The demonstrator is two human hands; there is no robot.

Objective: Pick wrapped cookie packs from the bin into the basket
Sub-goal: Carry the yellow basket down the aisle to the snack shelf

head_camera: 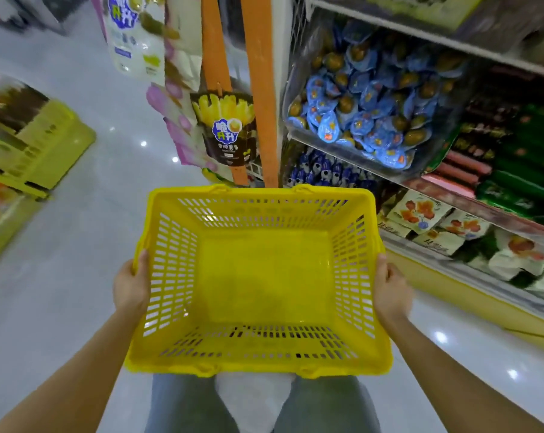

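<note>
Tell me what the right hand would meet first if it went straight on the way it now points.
The right hand points forward and slightly inward, and it grips the right rim of the yellow basket, so that basket wall comes first, at once. What lies beyond is unclear in depth.

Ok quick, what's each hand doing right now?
Left hand: holding the basket by its left rim.
Right hand: holding the basket by its right rim.
</note>
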